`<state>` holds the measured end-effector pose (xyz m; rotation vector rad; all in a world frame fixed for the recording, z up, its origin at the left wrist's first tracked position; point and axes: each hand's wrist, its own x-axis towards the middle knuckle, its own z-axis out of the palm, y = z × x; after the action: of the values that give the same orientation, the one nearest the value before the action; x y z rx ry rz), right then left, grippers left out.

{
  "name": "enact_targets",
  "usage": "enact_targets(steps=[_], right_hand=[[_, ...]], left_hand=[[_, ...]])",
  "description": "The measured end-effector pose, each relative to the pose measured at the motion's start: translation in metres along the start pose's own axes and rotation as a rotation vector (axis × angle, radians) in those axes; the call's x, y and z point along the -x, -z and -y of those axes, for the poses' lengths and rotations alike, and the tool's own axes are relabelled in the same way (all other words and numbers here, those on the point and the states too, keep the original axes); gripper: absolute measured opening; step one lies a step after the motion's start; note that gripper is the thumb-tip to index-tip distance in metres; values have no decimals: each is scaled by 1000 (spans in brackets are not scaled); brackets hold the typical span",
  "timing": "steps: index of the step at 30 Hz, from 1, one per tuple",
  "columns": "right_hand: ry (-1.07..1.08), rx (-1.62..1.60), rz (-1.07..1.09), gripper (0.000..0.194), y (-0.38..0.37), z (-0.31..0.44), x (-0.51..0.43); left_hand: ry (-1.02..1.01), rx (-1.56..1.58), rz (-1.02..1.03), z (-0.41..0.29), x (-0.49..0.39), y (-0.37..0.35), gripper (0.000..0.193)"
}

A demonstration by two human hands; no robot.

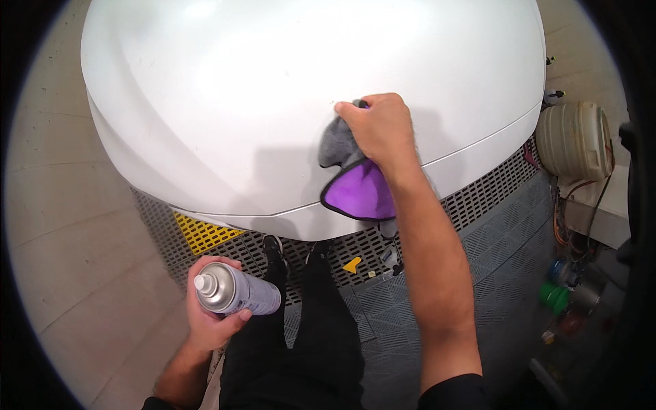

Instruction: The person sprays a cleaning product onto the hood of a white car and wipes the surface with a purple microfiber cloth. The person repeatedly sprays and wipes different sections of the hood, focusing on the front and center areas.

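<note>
Across the upper part of the head view spreads the white hood of a car (215, 102), with a curved seam near its front edge. My right hand (384, 123) pinches a grey and purple microfibre cloth (361, 189) over the front of the hood; the cloth hangs in folds past the seam. Lower left, my left hand (210, 323) is wrapped around an aerosol can (251, 292), held tilted away from the car with its white nozzle towards the upper left. The can bears writing. Whether the cloth presses on the paint I cannot tell.
Slotted floor tiles (482, 200) run under the car's front, with a yellow tile (202, 233) at left. A yellow plastic piece (352, 265) lies near my shoes. At right stand a ribbed plastic tank (574, 138), hoses (561, 225) and a green container (553, 297).
</note>
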<state>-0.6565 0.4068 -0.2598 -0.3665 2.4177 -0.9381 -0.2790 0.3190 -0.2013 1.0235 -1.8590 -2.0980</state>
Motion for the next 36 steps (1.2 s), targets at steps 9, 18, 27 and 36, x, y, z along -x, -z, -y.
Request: enact_targets(steps=[9, 18, 27, 36], right_hand=[[-42, -52, -23, 39, -3, -3, 0], [-74, 39, 47, 35, 7, 1, 5], [-40, 129, 36, 35, 6, 9, 13], [-51, 73, 29, 38, 9, 6, 21]], left_hand=[[-18, -7, -12, 4, 5, 4, 96], [-14, -33, 0, 4, 7, 3, 97], [-30, -40, 27, 4, 8, 1, 97], [-25, -38, 14, 0, 14, 1, 97]])
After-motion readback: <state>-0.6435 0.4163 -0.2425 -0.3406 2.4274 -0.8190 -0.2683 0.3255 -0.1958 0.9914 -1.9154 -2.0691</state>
